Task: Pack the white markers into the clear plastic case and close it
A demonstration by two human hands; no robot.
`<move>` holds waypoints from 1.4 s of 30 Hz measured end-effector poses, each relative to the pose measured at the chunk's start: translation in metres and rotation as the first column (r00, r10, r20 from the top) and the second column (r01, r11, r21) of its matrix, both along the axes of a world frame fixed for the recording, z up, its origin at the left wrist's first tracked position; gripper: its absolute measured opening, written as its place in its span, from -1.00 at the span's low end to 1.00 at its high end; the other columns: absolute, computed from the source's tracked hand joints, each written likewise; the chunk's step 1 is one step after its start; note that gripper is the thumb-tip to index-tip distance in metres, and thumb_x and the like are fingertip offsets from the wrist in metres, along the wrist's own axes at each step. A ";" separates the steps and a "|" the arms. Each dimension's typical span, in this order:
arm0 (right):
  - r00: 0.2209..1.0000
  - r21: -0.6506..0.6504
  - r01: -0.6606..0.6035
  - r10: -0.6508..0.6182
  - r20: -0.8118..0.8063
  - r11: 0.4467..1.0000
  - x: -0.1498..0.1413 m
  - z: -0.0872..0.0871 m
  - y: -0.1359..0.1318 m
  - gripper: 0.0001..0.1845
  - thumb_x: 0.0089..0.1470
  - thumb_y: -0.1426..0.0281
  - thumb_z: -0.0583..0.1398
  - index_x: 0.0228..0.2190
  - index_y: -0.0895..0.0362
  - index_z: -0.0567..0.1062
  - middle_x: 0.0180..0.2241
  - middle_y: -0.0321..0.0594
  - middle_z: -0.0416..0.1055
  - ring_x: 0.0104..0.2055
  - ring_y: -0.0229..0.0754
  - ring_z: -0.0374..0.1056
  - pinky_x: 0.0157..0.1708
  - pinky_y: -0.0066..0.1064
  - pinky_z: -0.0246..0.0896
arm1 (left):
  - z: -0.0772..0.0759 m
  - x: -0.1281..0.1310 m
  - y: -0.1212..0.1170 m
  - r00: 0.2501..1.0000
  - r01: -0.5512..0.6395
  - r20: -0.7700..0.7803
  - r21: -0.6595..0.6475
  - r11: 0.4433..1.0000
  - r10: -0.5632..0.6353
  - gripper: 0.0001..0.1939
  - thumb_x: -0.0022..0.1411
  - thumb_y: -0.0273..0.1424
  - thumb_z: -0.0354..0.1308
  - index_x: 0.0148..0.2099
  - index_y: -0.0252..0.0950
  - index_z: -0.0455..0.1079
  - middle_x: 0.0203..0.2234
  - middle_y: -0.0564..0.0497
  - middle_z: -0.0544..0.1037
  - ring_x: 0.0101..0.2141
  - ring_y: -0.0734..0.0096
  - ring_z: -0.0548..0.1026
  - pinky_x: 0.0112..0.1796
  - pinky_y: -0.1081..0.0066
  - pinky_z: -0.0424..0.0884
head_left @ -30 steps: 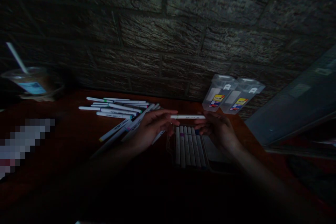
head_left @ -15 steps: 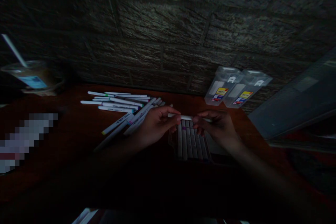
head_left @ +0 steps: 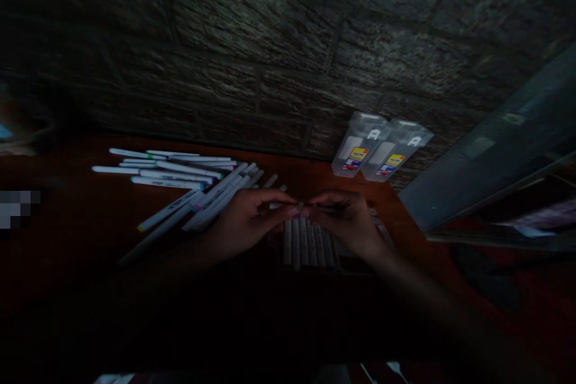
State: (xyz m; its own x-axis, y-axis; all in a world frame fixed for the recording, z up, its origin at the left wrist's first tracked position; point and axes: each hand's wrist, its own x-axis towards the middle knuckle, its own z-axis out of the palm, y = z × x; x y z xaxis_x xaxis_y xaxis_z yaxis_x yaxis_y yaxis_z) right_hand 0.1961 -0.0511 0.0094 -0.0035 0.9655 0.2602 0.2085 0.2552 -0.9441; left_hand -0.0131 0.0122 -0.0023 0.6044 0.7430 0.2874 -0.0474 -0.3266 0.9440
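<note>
My left hand (head_left: 249, 219) and my right hand (head_left: 353, 222) pinch a white marker (head_left: 277, 206) between them, their fingertips almost touching at its middle. Fingers cover most of the marker, which lies roughly level. Just below the hands, several white markers (head_left: 310, 246) sit side by side in a row, apparently in a clear case whose edges are hard to see in the dark. To the left of my left hand, a loose pile of white markers (head_left: 180, 171) with coloured bands lies on the brown table (head_left: 72, 192).
Two clear plastic cases (head_left: 355, 144) with yellow labels stand against the stone wall (head_left: 225, 42). A grey panel (head_left: 477, 144) rises beyond the table's right edge. At the far left a cup (head_left: 11, 114) is partly cut off.
My view has turned to the right, so the table things appear farther left. Along the marker, my fingertips have drawn closer together; both hands still grip it.
</note>
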 end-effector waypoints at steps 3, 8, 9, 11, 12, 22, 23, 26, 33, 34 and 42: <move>0.998 -0.055 0.060 -0.062 -0.025 0.997 0.004 0.005 0.003 -0.90 0.01 0.30 0.47 -0.41 0.04 0.70 -0.55 -0.32 0.57 -0.62 -0.33 0.33 -0.65 -0.50 0.22 | 0.000 0.000 0.005 0.999 -0.001 0.036 -0.043 0.999 0.003 -0.84 0.33 -0.32 0.26 -0.17 -0.30 0.59 -0.50 0.03 0.59 -0.55 0.47 0.50 -0.51 0.51 0.38; 0.985 -0.045 0.033 -0.040 -0.168 0.998 0.012 0.003 0.010 -0.81 0.09 0.22 0.42 -0.41 0.08 0.68 -0.54 -0.28 0.58 -0.67 -0.37 0.27 -0.69 -0.51 0.20 | 0.001 0.000 0.015 0.992 -0.078 0.091 -0.143 0.987 0.092 -0.79 0.34 -0.27 0.25 -0.23 -0.33 0.55 -0.49 0.05 0.57 -0.57 0.53 0.48 -0.52 0.52 0.38; 0.977 -0.049 0.022 -0.032 -0.213 0.999 0.013 0.003 0.011 -0.81 0.09 0.21 0.42 -0.40 0.08 0.68 -0.52 -0.28 0.59 -0.66 -0.36 0.29 -0.68 -0.52 0.23 | 0.001 0.000 0.016 0.988 -0.085 0.116 -0.169 0.982 0.105 -0.79 0.34 -0.27 0.24 -0.22 -0.34 0.54 -0.48 0.05 0.56 -0.57 0.53 0.48 -0.52 0.52 0.39; 0.955 -0.084 0.007 -0.031 -0.294 0.996 0.014 0.004 0.011 -0.81 0.10 0.22 0.41 -0.39 0.09 0.69 -0.48 -0.26 0.61 -0.63 -0.36 0.33 -0.66 -0.52 0.27 | 0.001 0.001 0.019 0.976 -0.083 0.178 -0.234 0.969 0.127 -0.79 0.34 -0.28 0.24 -0.16 -0.34 0.54 -0.46 0.02 0.58 -0.56 0.52 0.49 -0.51 0.50 0.42; 0.944 -0.111 -0.004 -0.033 -0.328 0.994 0.014 0.005 0.011 -0.81 0.11 0.22 0.41 -0.37 0.10 0.70 -0.47 -0.24 0.62 -0.62 -0.35 0.35 -0.66 -0.53 0.28 | 0.000 0.001 0.019 0.967 -0.079 0.212 -0.270 0.960 0.139 -0.79 0.35 -0.28 0.24 -0.13 -0.34 0.54 -0.44 0.00 0.60 -0.55 0.51 0.50 -0.50 0.48 0.44; 0.924 -0.214 -0.188 0.099 -0.370 0.958 0.011 0.005 0.010 -0.76 0.17 0.24 0.38 -0.19 0.13 0.71 -0.27 -0.07 0.69 -0.53 -0.27 0.51 -0.57 -0.49 0.39 | 0.001 0.000 0.023 0.876 -0.066 0.430 -0.340 0.938 0.218 -0.77 0.38 -0.27 0.19 -0.07 -0.34 0.51 -0.43 0.00 0.60 -0.54 0.48 0.53 -0.48 0.44 0.46; 0.931 -0.216 -0.194 0.110 -0.349 0.957 0.011 0.004 0.010 -0.76 0.18 0.24 0.37 -0.19 0.13 0.70 -0.26 -0.08 0.69 -0.52 -0.27 0.52 -0.56 -0.49 0.40 | 0.001 0.000 0.022 0.874 -0.075 0.433 -0.325 0.943 0.218 -0.76 0.38 -0.26 0.20 -0.06 -0.33 0.51 -0.44 0.01 0.59 -0.54 0.49 0.52 -0.48 0.44 0.46; 0.947 -0.214 -0.205 0.137 -0.292 0.955 0.011 0.001 0.011 -0.77 0.19 0.23 0.37 -0.24 0.15 0.70 -0.32 -0.09 0.69 -0.53 -0.27 0.52 -0.54 -0.48 0.42 | 0.003 0.000 0.021 0.892 -0.132 0.390 -0.258 0.957 0.228 -0.75 0.37 -0.25 0.21 -0.04 -0.32 0.50 -0.46 0.03 0.57 -0.55 0.49 0.50 -0.48 0.44 0.44; 0.961 -0.185 -0.151 0.100 -0.260 0.971 0.014 -0.002 0.012 -0.80 0.13 0.26 0.41 -0.23 0.09 0.71 -0.39 -0.19 0.67 -0.57 -0.30 0.47 -0.57 -0.49 0.40 | 0.009 -0.001 0.017 0.944 -0.238 0.211 -0.100 0.966 0.254 -0.89 0.28 -0.36 0.27 -0.17 -0.28 0.50 -0.51 0.07 0.58 -0.56 0.51 0.48 -0.50 0.47 0.40; 0.965 -0.181 -0.141 0.095 -0.243 0.973 0.014 -0.001 0.012 -0.80 0.13 0.26 0.42 -0.22 0.09 0.71 -0.41 -0.21 0.66 -0.57 -0.31 0.46 -0.57 -0.49 0.40 | 0.008 -0.001 0.017 0.948 -0.229 0.202 -0.098 0.968 0.245 -0.90 0.26 -0.38 0.28 -0.18 -0.28 0.50 -0.51 0.07 0.58 -0.56 0.51 0.48 -0.51 0.48 0.40; 0.997 -0.156 -0.069 0.063 -0.046 0.985 0.007 -0.002 0.007 -0.84 0.03 0.26 0.46 -0.37 0.08 0.71 -0.54 -0.31 0.55 -0.61 -0.37 0.31 -0.63 -0.54 0.25 | 0.000 0.001 0.008 0.987 -0.053 0.143 -0.097 0.994 0.066 -0.85 0.22 -0.36 0.35 -0.24 -0.31 0.47 -0.54 0.12 0.53 -0.59 0.56 0.44 -0.56 0.55 0.34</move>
State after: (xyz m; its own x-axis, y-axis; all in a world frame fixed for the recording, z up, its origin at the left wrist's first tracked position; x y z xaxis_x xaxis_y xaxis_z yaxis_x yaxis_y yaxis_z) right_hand 0.2032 -0.0443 0.0075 -0.0612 0.9924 0.1067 0.1563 0.1151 -0.9810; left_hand -0.0120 0.0207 -0.0027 0.5149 0.8039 0.2976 -0.1697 -0.2446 0.9546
